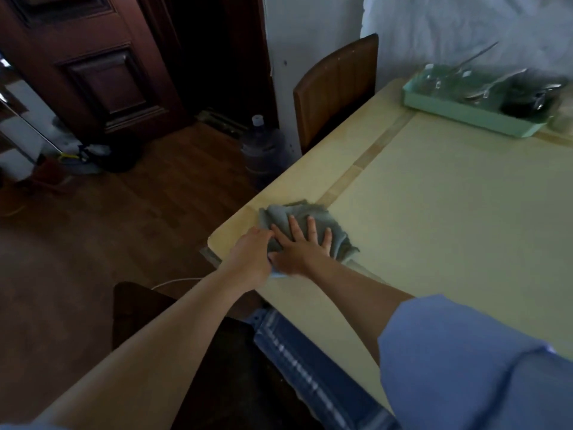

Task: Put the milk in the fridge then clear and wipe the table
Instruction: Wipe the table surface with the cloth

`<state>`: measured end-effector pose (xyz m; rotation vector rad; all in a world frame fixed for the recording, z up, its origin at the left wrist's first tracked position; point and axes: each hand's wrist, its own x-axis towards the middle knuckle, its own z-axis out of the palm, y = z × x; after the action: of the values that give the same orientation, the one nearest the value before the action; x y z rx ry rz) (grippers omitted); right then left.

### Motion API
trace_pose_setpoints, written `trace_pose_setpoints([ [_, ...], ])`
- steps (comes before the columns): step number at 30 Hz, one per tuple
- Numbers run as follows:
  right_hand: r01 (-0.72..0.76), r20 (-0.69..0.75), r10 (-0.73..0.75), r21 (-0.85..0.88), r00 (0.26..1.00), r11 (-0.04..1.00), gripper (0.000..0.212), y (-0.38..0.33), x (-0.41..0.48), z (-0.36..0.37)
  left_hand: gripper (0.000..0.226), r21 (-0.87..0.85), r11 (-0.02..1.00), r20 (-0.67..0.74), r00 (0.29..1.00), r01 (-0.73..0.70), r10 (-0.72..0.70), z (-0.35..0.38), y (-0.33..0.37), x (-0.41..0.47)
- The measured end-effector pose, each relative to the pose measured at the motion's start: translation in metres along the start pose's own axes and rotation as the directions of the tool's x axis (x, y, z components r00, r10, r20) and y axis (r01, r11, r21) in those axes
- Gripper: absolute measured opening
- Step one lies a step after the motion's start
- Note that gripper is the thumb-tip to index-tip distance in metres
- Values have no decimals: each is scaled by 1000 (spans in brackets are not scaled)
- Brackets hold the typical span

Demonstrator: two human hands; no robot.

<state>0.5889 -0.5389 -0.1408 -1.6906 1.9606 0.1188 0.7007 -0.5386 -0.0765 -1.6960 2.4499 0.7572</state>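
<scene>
A grey-green cloth (pixel 338 234) lies crumpled near the left corner of the pale yellow table (pixel 449 212). My right hand (pixel 302 246) presses flat on the cloth with fingers spread. My left hand (pixel 251 252) sits beside it at the table's edge, its fingers curled onto the cloth's near side. No milk and no fridge are in view.
A mint-green tray (pixel 465 111) holding cutlery and a dark bowl stands at the table's far right. A wooden chair (pixel 335 88) stands at the far side, another dark chair (pixel 136 308) near me. A water jug (pixel 263 147) stands on the wooden floor by the door.
</scene>
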Motion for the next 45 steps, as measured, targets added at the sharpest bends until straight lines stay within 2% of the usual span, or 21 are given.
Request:
trace_pose_setpoints([
  [4,66,-24,-67,-27,997,997,62,-16,-9,10,54,-17,1000,43,999,13,-13,5,-12,-2],
  [9,62,-9,-62,-9,998,998,68,11,-38,15,59,40,999,39,999,-3,2,19,16,-9],
  [13,-27,-30,28,44,999,999,64,69,-75,15,56,76,992,23,995,-97,95,36,61,-22],
  [21,-281,-71,289,113,955,953,63,208,-205,36,55,62,968,114,965,-243,234,92,157,-88],
  [27,-408,-59,422,169,905,897,63,265,-290,59,47,35,936,162,926,-350,341,129,206,-133],
  [33,-454,-41,470,199,882,869,63,261,-305,66,60,42,922,244,898,-386,365,153,205,-147],
  [38,-502,-58,526,225,849,835,62,221,-281,70,59,62,938,243,917,-340,316,131,161,-122],
  [45,-332,-97,355,194,930,923,63,106,-185,61,58,140,951,181,952,-275,248,71,77,-75],
])
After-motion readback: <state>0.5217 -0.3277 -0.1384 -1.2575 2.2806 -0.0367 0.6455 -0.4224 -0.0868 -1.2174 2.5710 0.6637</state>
